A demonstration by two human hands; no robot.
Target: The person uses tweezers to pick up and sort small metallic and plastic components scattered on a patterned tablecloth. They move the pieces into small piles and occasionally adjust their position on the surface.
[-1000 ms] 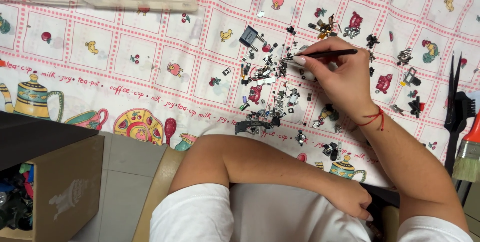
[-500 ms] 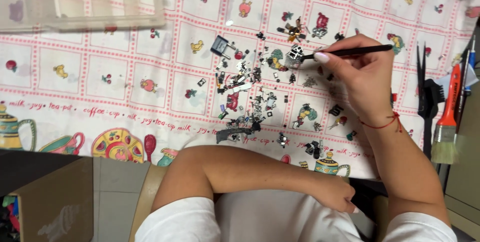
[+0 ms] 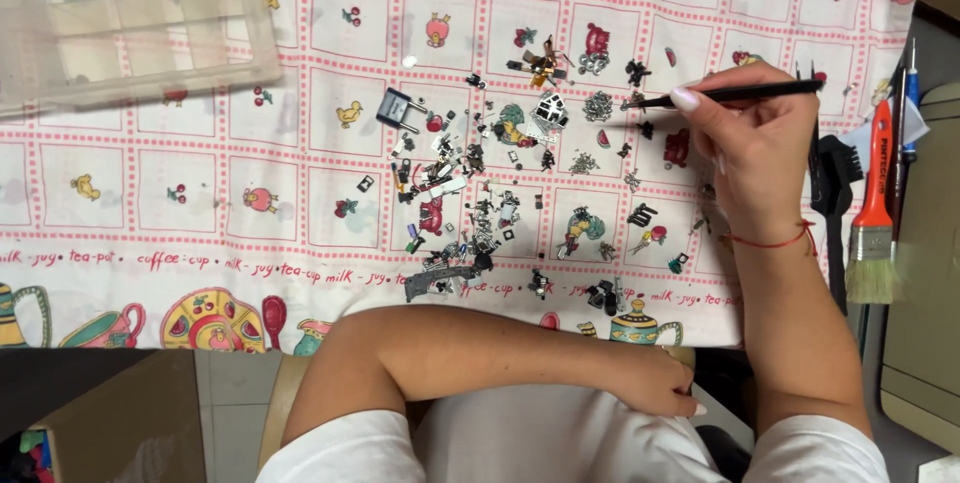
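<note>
Since the earlier frame, right hand (image 3: 755,148) has shifted right, fingers clamped on black tweezers (image 3: 735,95) above scattered small parts (image 3: 480,193) on tablecloth (image 3: 150,223). Left hand (image 3: 655,388) rests loosely curled, empty, against the torso.

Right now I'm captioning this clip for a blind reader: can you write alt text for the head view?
The right hand holds a thin black tool over a scatter of tiny metal and plastic parts on a patterned tablecloth. The left hand rests folded at the table edge. A clear compartment box sits far left, an orange-handled brush at right.
</note>
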